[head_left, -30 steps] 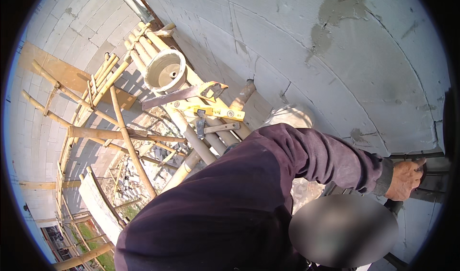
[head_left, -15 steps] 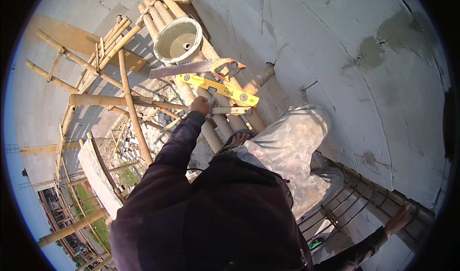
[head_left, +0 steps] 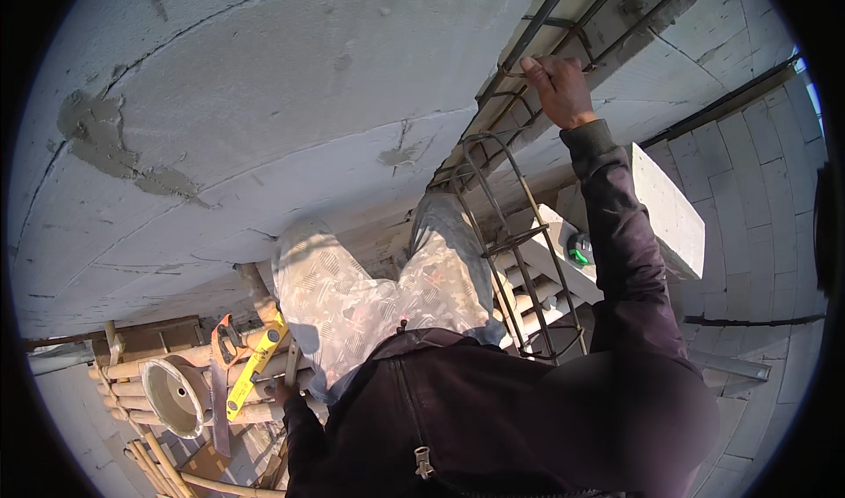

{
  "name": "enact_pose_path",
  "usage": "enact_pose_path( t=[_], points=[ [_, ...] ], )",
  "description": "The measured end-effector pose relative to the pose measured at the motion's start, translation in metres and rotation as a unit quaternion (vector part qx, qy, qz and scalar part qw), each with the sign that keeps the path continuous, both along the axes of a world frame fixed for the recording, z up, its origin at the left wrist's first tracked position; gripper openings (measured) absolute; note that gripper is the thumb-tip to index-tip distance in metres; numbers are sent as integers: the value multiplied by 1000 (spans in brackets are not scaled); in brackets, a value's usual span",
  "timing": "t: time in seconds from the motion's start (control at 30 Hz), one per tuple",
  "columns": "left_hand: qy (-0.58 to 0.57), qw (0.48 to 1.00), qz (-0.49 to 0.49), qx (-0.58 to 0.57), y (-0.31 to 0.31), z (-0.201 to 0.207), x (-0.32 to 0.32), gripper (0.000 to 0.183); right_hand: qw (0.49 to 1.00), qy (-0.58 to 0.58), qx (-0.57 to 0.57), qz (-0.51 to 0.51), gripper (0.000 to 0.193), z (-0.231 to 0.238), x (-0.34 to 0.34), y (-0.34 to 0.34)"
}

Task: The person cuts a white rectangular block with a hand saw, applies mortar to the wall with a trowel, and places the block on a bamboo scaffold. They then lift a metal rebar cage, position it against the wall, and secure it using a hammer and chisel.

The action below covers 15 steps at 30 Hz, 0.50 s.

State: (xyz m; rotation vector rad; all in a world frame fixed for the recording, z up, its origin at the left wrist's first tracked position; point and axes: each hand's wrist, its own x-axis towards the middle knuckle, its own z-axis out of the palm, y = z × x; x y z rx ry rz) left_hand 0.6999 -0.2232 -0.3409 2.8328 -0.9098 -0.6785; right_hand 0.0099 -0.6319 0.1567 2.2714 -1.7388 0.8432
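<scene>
My right hand (head_left: 561, 91) is closed on the steel rebar cage (head_left: 521, 104) that runs along the gap beside the pale block wall. The cage's lower end, with bent loops, hangs next to my right knee. At lower left, my left hand (head_left: 282, 393) is closed at the head end of a hammer, whose light wooden handle (head_left: 292, 364) points up toward my leg; the head itself is mostly hidden. Beside it lie a yellow spirit level (head_left: 256, 366) and a handsaw (head_left: 222, 388) with an orange and black handle.
A mortar-crusted bucket (head_left: 173, 396) stands on the bamboo scaffold (head_left: 132, 391) at lower left. The block wall (head_left: 290, 84) rises close before me, with a grey mortar patch. At right are a white block (head_left: 666, 212) and a green and black tape measure (head_left: 579, 248).
My view has swung to the right, so the tools now appear at lower left. My right hand, earlier low at the right beside the cage, now grips it. The left hand stays at the hammer.
</scene>
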Motion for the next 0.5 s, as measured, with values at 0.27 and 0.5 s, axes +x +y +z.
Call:
enact_pose_path(
  t=[0.27, 0.5],
  points=[
    [179, 967, -181, -8, 58, 71, 33, 46, 999, 27, 33, -23, 41, -3, 11, 9],
    [258, 948, -186, 7, -47, 378, -43, 33, 990, -92, 106, -10, 24, -3, -7, 29]
  ],
)
